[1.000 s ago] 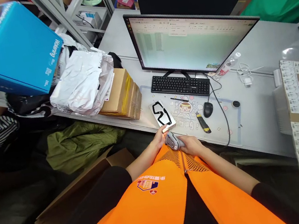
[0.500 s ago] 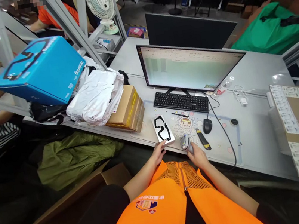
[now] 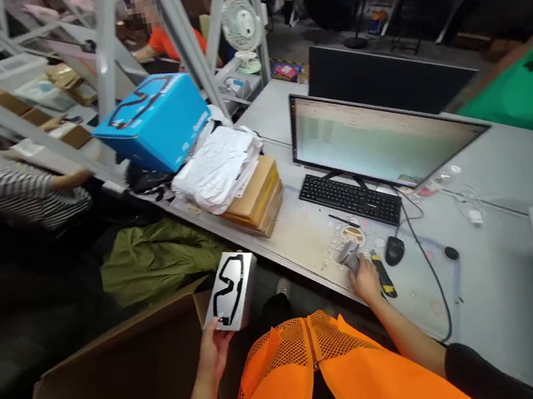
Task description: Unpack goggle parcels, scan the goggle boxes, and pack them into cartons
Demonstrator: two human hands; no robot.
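Observation:
My left hand [image 3: 215,346] grips the lower end of a small white box [image 3: 243,301] with a black looped shape printed on it. That box is off the desk, above the near corner of a large open cardboard box [image 3: 98,381]. Over the desk's front edge, my right hand [image 3: 366,280] is closed around a grey handheld barcode scanner [image 3: 349,255], which is at the desk mat. Just right of that hand lies a yellow and black box cutter [image 3: 383,274]. A black mouse [image 3: 395,250] is farther right.
A monitor [image 3: 382,134] and black keyboard [image 3: 351,199] stand on the desk [image 3: 522,253]. Cartons [image 3: 262,207], white mailers [image 3: 215,167] and a blue box [image 3: 153,123] are stacked at its left. Green cloth [image 3: 154,258] lies below. A person in stripes [image 3: 26,183] is at far left.
My left hand has carried the white box off the desk, left and toward me, to the open cardboard box. My right hand still holds the scanner. The view has shifted left.

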